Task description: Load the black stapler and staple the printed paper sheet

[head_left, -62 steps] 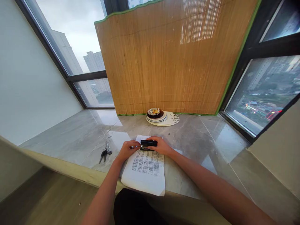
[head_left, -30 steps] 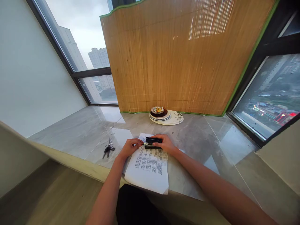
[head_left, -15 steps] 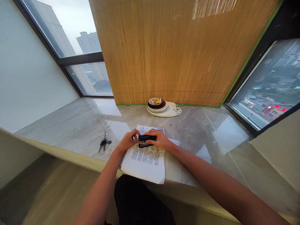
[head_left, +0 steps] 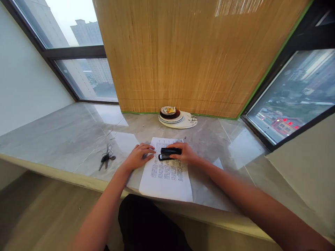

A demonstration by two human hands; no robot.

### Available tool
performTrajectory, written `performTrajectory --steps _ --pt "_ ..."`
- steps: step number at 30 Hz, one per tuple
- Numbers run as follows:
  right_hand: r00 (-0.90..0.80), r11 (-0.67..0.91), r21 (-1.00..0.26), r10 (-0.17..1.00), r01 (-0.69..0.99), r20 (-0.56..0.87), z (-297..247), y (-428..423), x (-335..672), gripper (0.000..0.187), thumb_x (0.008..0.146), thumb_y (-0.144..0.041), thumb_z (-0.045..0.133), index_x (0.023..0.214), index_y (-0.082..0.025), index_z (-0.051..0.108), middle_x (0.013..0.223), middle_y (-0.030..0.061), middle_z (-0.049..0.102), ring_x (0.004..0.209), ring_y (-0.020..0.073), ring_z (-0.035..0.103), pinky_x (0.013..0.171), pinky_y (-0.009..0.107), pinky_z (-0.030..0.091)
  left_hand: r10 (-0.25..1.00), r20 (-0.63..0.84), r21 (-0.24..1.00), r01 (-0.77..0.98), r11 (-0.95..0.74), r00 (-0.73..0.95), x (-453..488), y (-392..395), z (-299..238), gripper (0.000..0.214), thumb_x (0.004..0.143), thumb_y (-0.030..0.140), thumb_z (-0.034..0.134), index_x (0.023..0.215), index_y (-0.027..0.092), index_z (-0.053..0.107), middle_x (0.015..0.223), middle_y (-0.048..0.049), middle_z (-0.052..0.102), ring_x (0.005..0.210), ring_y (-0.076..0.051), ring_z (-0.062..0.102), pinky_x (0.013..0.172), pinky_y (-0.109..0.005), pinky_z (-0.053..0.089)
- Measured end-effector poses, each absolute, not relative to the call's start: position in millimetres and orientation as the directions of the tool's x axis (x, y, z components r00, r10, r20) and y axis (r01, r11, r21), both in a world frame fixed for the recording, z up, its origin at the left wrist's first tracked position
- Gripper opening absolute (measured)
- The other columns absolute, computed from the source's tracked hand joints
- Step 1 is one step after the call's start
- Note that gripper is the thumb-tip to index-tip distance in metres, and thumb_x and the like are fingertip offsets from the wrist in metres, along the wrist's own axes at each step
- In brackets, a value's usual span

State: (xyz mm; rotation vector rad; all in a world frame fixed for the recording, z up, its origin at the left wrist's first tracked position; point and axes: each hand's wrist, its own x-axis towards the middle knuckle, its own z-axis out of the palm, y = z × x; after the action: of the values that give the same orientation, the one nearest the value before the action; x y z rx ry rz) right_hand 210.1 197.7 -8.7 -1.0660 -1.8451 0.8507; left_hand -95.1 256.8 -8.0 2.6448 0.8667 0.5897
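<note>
- While the right hand [head_left: 184, 152] grips its rear end, the black stapler [head_left: 170, 151] lies over the upper half of the printed paper [head_left: 166, 190], top arm and base parted at the left.
- Its long axis runs left to right, roughly square to the paper's long sides, with the parted end towards the left hand [head_left: 139, 157].
- The right hand is the nearer one, touching the stapler with its thumb along the near side and fingers over the far side.
- The left hand is loosely spread and holds nothing; its fingertips reach the paper's left edge, apart from the stapler (whether they press down, I cannot tell).
- Beneath the paper is the tiled window ledge [head_left: 60, 136].
- Beyond the left hand lie some keys [head_left: 106, 158]; farther back, stacked plates [head_left: 171, 120] stand before a bamboo blind [head_left: 178, 62].
</note>
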Motion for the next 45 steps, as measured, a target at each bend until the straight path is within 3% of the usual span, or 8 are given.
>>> performTrajectory --steps 6,12,15,18,23,29,34,45 --pt "-0.085 0.338 -0.848 0.939 0.409 0.333 3.9 168.6 296.6 0.042 0.078 -0.044 0.087 0.114 -0.024 0.082 0.111 0.0092 0.080 0.100 0.0282 0.075 0.092 0.042 0.058 0.612 0.284 0.354 0.512 -0.783 0.739 -94.0 256.1 -7.5 0.022 0.099 0.037 0.062 0.111 0.027 0.077 0.129 -0.0076 0.071 0.118 -0.027 0.061 0.102 -0.047 0.042" --pt "-0.233 0.341 -0.711 0.940 0.615 0.249 19.4 124.1 340.6 0.036 0.086 -0.042 0.083 0.116 -0.022 0.081 0.099 0.0077 0.079 0.087 0.0222 0.073 0.077 0.035 0.058 0.561 0.318 0.242 0.507 -0.827 0.764 -82.0 249.9 -3.2 0.024 0.100 0.034 0.061 0.118 0.022 0.071 0.129 -0.0117 0.069 0.121 -0.030 0.061 0.106 -0.051 0.046" --pt "-0.338 0.419 -0.701 0.904 0.578 0.262 16.3 113.1 333.0 0.034 0.091 -0.038 0.079 0.122 -0.023 0.079 0.104 0.0085 0.080 0.094 0.0225 0.073 0.082 0.036 0.059 0.425 0.272 0.305 0.341 -0.889 0.863 -63.5 225.7 1.9 0.034 0.104 0.031 0.056 0.136 0.025 0.063 0.149 -0.0101 0.061 0.142 -0.030 0.052 0.120 -0.051 0.041" --pt "-0.379 0.483 -0.695 0.871 0.533 0.314 13.3 108.0 323.4 0.033 0.093 -0.033 0.077 0.125 -0.023 0.077 0.108 0.0098 0.079 0.097 0.0224 0.072 0.083 0.037 0.059 0.359 0.143 0.324 0.299 -0.898 0.923 -42.4 195.2 1.4 0.051 0.103 0.042 0.060 0.152 0.031 0.052 0.167 -0.0059 0.043 0.157 -0.034 0.034 0.128 -0.057 0.031" --pt "-0.449 0.535 -0.660 0.835 0.528 0.317 14.3 103.8 319.2 0.037 0.096 -0.027 0.074 0.132 -0.025 0.073 0.112 0.0085 0.077 0.097 0.0212 0.069 0.085 0.038 0.057 0.429 0.118 0.272 0.386 -0.881 0.896 -24.5 174.0 -7.6 0.054 0.105 0.045 0.055 0.155 0.027 0.048 0.167 -0.0079 0.044 0.160 -0.035 0.029 0.130 -0.061 0.024" --pt "-0.541 0.562 -0.656 0.797 0.504 0.267 17.6 98.2 317.0 0.044 0.098 -0.022 0.070 0.141 -0.029 0.066 0.115 0.0065 0.077 0.099 0.0209 0.068 0.087 0.039 0.058 0.353 0.080 0.228 0.327 -0.917 0.932 -24.2 172.0 -8.4 0.053 0.105 0.017 0.049 0.155 0.031 0.048 0.170 -0.0043 0.038 0.161 -0.033 0.025 0.131 -0.063 0.020" --pt "-0.458 0.581 -0.609 0.810 0.540 0.366 14.6 93.6 300.2 0.049 0.097 -0.016 0.068 0.143 -0.031 0.064 0.116 0.0061 0.078 0.096 0.0224 0.070 0.084 0.041 0.060 0.246 0.078 0.274 0.217 -0.937 0.966 -26.1 169.4 -1.9 0.071 0.099 0.008 0.053 0.157 0.047 0.044 0.175 0.0006 0.026 0.162 -0.035 0.020 0.130 -0.069 0.014" --pt "-0.468 0.607 -0.445 0.793 0.658 0.389 5.8 84.7 281.9 0.065 0.094 -0.002 0.059 0.150 -0.036 0.059 0.127 0.0066 0.073 0.098 0.0241 0.066 0.080 0.041 0.059 0.275 0.119 0.337 0.221 -0.915 0.954 -25.2 164.9 -13.3 0.074 0.096 0.019 0.057 0.161 0.046 0.036 0.176 0.0017 0.022 0.163 -0.033 0.019 0.132 -0.066 0.010"
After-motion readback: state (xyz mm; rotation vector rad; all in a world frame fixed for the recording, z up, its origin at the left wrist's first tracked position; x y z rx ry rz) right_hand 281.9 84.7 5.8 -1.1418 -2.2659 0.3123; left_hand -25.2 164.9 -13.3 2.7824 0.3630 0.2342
